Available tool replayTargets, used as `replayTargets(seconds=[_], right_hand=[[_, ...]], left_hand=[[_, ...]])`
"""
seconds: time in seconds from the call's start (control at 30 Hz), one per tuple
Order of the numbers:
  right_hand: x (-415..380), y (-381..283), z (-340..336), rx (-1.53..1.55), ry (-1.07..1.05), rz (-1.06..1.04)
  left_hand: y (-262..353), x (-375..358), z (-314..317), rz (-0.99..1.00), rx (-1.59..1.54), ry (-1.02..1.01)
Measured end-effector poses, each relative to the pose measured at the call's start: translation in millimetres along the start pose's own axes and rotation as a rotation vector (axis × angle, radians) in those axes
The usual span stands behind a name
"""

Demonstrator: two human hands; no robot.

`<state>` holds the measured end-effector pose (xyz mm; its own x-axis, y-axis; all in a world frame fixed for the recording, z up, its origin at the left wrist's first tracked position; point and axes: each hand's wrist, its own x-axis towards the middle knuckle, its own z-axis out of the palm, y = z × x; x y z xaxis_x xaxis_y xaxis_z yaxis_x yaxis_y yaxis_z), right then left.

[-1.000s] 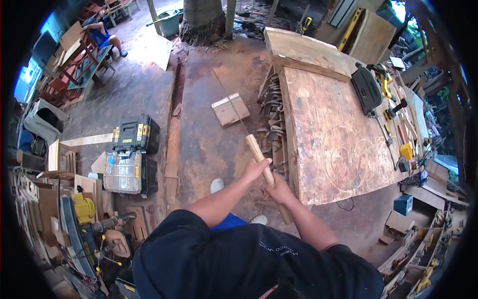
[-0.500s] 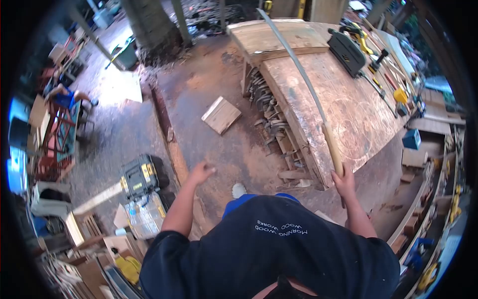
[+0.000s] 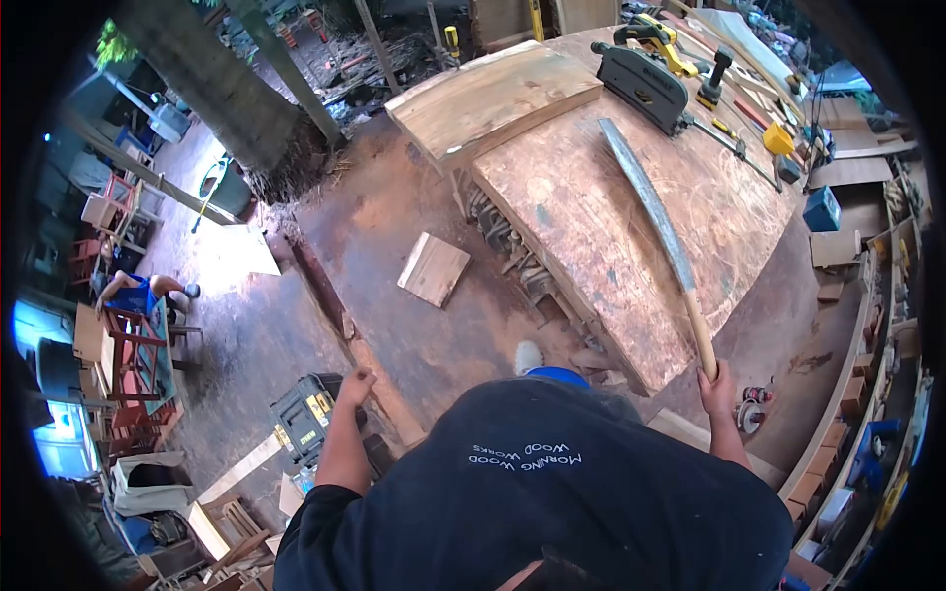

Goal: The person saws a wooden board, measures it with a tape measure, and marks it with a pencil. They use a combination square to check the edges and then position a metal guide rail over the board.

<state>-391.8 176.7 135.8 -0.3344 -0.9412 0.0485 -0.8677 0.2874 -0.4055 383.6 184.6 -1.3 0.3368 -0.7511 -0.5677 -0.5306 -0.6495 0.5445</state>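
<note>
My right hand [image 3: 719, 387] is wrapped round the pale wooden handle of a long machete [image 3: 650, 202]. Its grey, slightly curved blade points away from me over the worktable [image 3: 581, 217], with the tip toward a thick wooden slab [image 3: 498, 94] at the table's far left corner. Loosely curled, my left hand [image 3: 357, 386] hangs low on the left, and nothing shows in its fingers. Nearest to it is a black and yellow toolbox [image 3: 304, 419] on the ground. A square wood block [image 3: 434, 269] lies on the floor between the left hand and the table.
A circular saw [image 3: 645, 89] and a cordless drill [image 3: 716, 79] rest on the table's far right. Clamps [image 3: 522, 261] are stored beneath its left side. A tree trunk [image 3: 212, 89] stands ahead on the left. Another person [image 3: 143, 294] sits at far left. Shelving [image 3: 838, 424] runs along the right.
The machete has swung lower over the table, its tip now nearer and to the right. My right hand has moved right and down, my left hand left and down. The view has turned.
</note>
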Motion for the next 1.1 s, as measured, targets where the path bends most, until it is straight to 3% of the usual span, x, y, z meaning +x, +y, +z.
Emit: replayTargets(seconds=[0.2,0.27,0.33,0.43,0.53,0.57,0.63,0.7,0.73,0.83,0.97,1.1], right_hand=[[70.6,-17.6,9.0,-0.041,-0.032,0.042],[84.6,-42.4,2.9,-0.116,-0.023,0.096],[95.6,-59.4,5.7,-0.146,-0.076,0.1],[104.4,-65.8,31.3,-0.19,0.039,0.036],[113.5,-87.2,50.5,-0.258,-0.028,0.213],[113.6,-99.1,58.9,-0.325,0.11,0.167],[119.9,-143.9,71.7,-0.379,0.307,0.06],[128.6,-201.8,90.2,-0.355,0.317,0.055],[135.7,-232.0,101.6,-0.325,0.29,0.091],[146.6,-362.2,126.5,-0.225,0.275,-0.124],[173.0,-500.2,145.1,-0.064,0.259,-0.262],[206.8,-600.4,161.3,0.06,0.226,-0.293]], left_hand=[[37.4,4.4,-50.9,-0.093,-0.074,0.175],[38.7,9.0,-58.7,-0.123,-0.128,0.154],[21.5,36.7,-63.9,0.001,-0.062,0.143],[27.4,65.9,-81.9,-0.045,-0.071,0.073],[17.0,110.6,-112.9,-0.052,-0.089,0.021],[7.0,132.9,-123.4,-0.035,-0.07,0.012],[-14.6,175.1,-142.6,0.011,-0.106,0.023],[-58.2,218.0,-164.8,0.105,-0.093,0.032],[-68.5,225.7,-181.5,0.06,-0.141,0.004],[-113.8,245.9,-220.0,-0.225,-0.185,-0.036],[-176.6,270.8,-266.0,-0.3,-0.301,-0.08],[-189.9,300.2,-305.7,-0.336,-0.372,-0.038]])
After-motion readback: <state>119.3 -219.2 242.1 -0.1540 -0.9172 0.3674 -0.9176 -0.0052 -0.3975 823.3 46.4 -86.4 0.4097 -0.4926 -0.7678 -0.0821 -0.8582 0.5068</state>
